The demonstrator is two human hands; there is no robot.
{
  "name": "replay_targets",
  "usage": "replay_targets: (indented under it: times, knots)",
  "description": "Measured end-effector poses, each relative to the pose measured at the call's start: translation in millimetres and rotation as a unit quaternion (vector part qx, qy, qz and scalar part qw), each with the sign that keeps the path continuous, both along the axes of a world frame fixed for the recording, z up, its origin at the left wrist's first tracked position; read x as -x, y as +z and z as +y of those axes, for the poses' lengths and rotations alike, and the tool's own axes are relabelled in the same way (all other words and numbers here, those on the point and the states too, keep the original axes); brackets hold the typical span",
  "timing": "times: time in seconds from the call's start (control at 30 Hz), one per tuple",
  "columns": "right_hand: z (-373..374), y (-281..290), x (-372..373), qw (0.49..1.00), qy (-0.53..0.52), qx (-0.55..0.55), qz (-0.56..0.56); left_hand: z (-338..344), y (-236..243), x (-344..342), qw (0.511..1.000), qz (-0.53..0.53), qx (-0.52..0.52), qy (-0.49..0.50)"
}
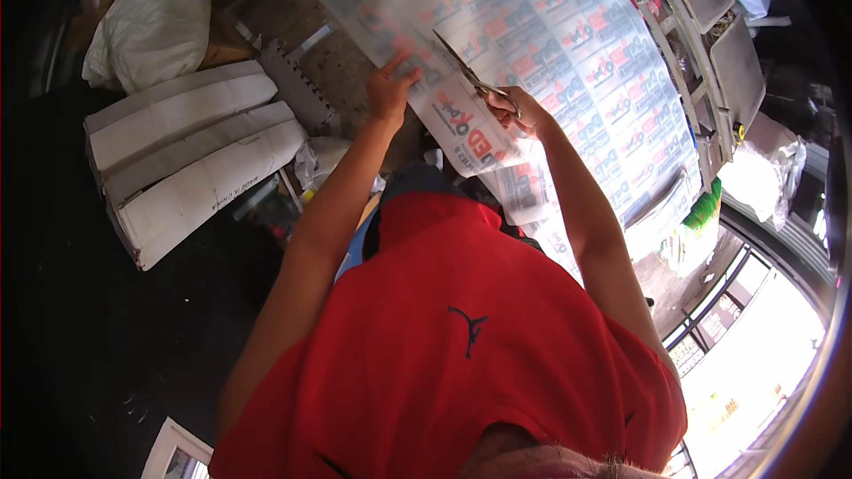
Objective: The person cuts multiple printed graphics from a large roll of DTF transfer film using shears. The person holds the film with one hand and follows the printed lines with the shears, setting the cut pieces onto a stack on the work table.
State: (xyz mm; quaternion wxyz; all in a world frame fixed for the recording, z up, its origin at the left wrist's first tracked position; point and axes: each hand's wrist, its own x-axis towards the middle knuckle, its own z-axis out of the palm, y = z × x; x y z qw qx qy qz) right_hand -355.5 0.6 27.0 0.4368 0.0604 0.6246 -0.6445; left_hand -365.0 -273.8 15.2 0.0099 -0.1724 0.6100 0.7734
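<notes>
A large translucent sheet (577,44), printed with repeated red and dark patterns, spreads out in front of me. My right hand (522,113) grips metal scissors (470,74) by the handles, and their long blades point away and to the left across the sheet. Whether the blades are fully together is hard to tell. At the sheet's left edge is my left hand (389,90), its fingertips and thumb taking hold of the margin. Between my hands, a nearer flap with larger red lettering hangs toward my body.
Two long white cardboard boxes (204,160) lie to the left, with a white plastic bag (151,27) behind them. Along the right runs a pale frame (701,80) beside grey panels. A green and white bag (697,226) sits below it, near a bright opening.
</notes>
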Motion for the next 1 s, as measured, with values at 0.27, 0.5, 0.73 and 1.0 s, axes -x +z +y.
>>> replay_targets:
  times: [0.27,0.5,0.73,1.0]
  knots:
    - [-5,-7,16,0.996,-0.004,0.086,-0.02,5,18,3,1.0,-0.027,0.006,0.011]
    - [-6,2,26,0.999,0.03,0.024,0.024,3,29,3,0.999,-0.041,-0.005,0.006]
    - [-23,-9,53,0.997,0.014,0.068,-0.021,9,28,4,0.999,-0.023,0.014,0.02]
    - [-33,-18,59,0.991,-0.017,0.136,0.0,6,35,5,0.997,-0.064,-0.051,-0.002]
